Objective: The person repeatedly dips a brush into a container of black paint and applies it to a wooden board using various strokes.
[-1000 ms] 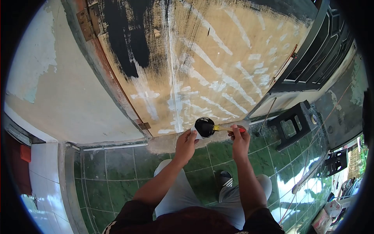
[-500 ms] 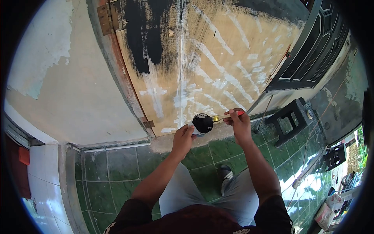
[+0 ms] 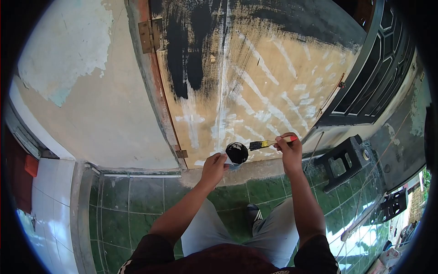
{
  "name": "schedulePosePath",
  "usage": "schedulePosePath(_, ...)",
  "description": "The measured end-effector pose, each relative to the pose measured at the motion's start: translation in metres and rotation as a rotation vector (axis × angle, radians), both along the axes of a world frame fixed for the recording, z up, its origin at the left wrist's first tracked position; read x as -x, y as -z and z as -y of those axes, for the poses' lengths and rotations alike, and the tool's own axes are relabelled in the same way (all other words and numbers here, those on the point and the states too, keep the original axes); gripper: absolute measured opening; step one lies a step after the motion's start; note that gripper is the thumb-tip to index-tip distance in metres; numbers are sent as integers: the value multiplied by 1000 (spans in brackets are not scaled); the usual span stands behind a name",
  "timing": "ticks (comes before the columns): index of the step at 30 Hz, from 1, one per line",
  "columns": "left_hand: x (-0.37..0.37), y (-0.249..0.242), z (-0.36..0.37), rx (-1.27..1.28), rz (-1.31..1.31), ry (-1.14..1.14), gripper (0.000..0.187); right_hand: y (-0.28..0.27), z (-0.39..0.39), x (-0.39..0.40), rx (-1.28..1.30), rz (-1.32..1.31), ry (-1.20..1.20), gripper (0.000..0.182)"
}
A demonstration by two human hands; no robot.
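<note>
Gripping a white cup of black paint (image 3: 237, 154) at its side, the left hand (image 3: 214, 171) has its fingers nearly closed. The right hand's (image 3: 289, 150) fingers pinch the red-tipped wooden handle of a flat paintbrush (image 3: 269, 143); its dark bristles seem just beside the rim, before the patchily painted wooden door (image 3: 264, 73).

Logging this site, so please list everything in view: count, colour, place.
Paint cup: one, black paint inside, in the left hand
Paintbrush: one, black bristles, red-tipped handle, in the right hand
Door: one, tan with black and white paint, ahead
Hinges: two, rusty brown, door's left edge
Window: one, black-framed, right of the door
Stools: two, black, right
Wall: one, beige, peeling, left
Pipe: one, white, foot of the wall
Floor tiles: many, green, below
Clutter: several, mixed, far right, unclear
Hands: two, bare, centre
Legs: two, grey trousers, bottom
</note>
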State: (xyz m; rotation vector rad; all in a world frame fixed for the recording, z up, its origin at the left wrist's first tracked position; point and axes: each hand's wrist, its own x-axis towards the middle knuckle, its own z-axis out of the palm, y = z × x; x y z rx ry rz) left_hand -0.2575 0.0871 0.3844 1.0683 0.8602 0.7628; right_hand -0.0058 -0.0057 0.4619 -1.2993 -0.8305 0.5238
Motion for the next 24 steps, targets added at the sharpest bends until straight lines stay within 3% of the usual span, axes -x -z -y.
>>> schedulePosePath(11, -9, 9, -7, 87, 78, -12, 37, 38, -10, 18, -104, -537, -86, 4)
schedulePosePath(13, -6, 9, -10, 116, 94, -28, 35, 17, -13, 18, -208, -577, -113, 4)
schedulePosePath(24, 9, 53, -4, 119, 161, -140, 27, -166, -77, 0, -759, -153, -35, 14)
